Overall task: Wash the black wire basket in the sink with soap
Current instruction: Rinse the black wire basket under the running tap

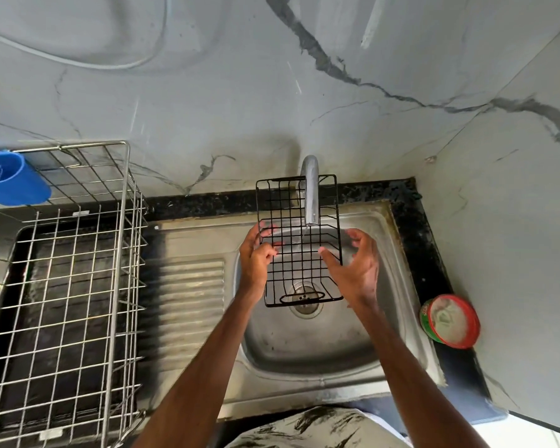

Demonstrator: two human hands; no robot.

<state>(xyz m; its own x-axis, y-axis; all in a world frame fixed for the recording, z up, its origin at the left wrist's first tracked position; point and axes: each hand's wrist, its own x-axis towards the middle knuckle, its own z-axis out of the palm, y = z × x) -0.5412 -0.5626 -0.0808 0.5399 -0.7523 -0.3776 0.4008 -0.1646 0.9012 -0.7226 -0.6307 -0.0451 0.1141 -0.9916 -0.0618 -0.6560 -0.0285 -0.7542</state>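
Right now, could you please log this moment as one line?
left hand: grips black wire basket | right hand: open beside it | tap: running

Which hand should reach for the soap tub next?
Right. The soap tub sits on the counter right of the sink, nearest the right hand, which is open; the left hand grips the black wire basket.

Both forearms are bare, with no sleeves, watch or rings showing on the left hand or right hand. Below the sink, a pale garment with dark streaked markings covers the torso.
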